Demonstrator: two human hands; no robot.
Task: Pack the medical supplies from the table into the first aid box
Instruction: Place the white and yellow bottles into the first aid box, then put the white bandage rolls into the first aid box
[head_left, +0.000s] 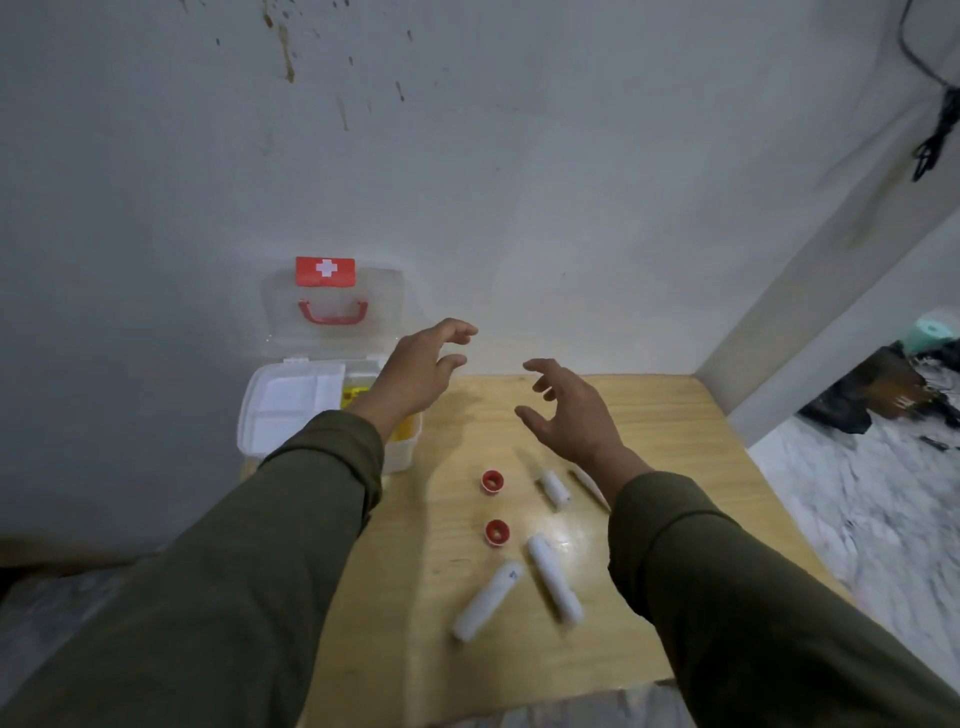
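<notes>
- The clear plastic first aid box with a red handle (291, 415) is found at the far left corner of the light wooden table (675, 415), lid raised against the wall; a white tray is seated inside, with something yellow beside it.
- The left hand (415, 374) is held above the box's right edge, fingers loosely spread, nothing held.
- Two small red-rimmed tape rolls (492, 480) are noted mid-table, well apart from the box.
- Three white rolled bandages (553, 579) are laid nearer the front edge and centre; a fourth thin white item is partly hidden.
- The right hand (566, 410) is raised over the table's centre, fingers spread, empty.
- It is judged that no supply is yet gripped; the nearest tape roll should be pinched first and lowered into free space beside the tray.
</notes>
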